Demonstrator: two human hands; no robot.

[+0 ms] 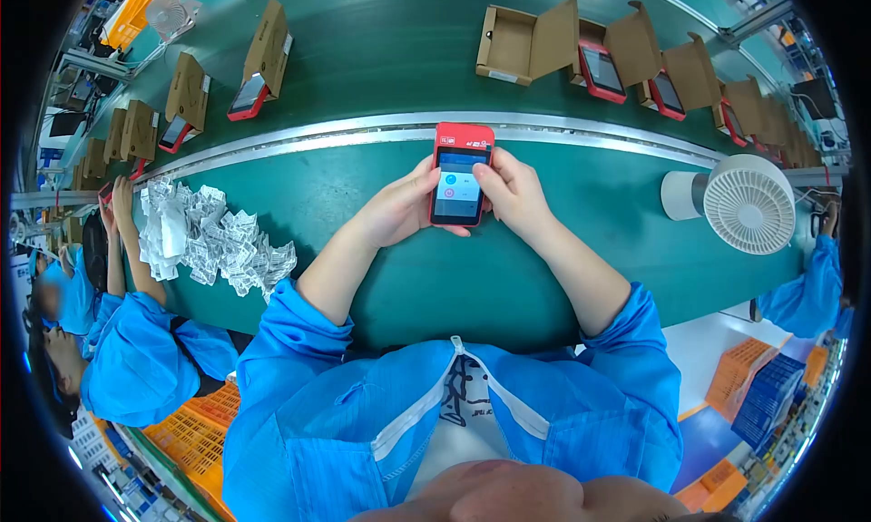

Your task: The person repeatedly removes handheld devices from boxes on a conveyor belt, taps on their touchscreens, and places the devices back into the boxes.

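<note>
Both my hands hold a red handheld payment terminal (459, 215) upright over the green bench, its lit screen facing me. My left hand (404, 203) wraps its left side, fingers partly behind it. On the right side, my right hand (515, 194) grips it, with the thumb at the screen's upper right. The screen shows a blue and a pink round icon. Beyond the device runs a metal rail (363, 126). Past the rail, an open cardboard box (508, 46) stands nearest, and another red terminal (602, 72) leans at the box beside it.
A heap of crumpled printed paper slips (209, 236) lies at left. At right stands a white fan (748, 204). More boxes with red terminals line the belt (390, 50) on both sides. A co-worker in blue (150, 363) handles a device at far left; another sleeve (806, 291) shows right.
</note>
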